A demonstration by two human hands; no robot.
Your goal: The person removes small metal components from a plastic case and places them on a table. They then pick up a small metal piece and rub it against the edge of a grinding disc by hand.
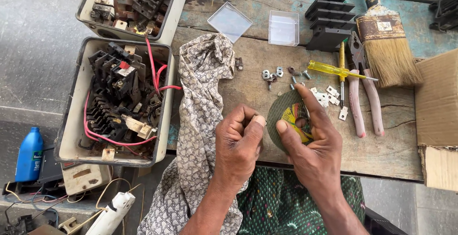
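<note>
My right hand (310, 142) holds a round grey-green grinding disc (282, 113) with a yellow label against the wooden table (381, 149), thumb on its face and forefinger stretched over its top. My left hand (238, 142) is curled into a loose fist just left of the disc, thumb and fingertips pinched together; whether a small part sits between them I cannot tell. A patterned cloth (202, 97) lies under and left of my left wrist. Loose screws and washers (273, 75) and small white metal pieces (331, 97) lie just beyond the disc.
An open switch box (117, 101) with red wires sits at the left, another (133, 4) behind it. Yellow screwdriver (334, 69), pink-handled pliers (365, 101), paintbrush (384, 39), black heat sink (329, 20), clear plastic box (283, 27) and lid (230, 21), cardboard box (439, 120), blue bottle (28, 155).
</note>
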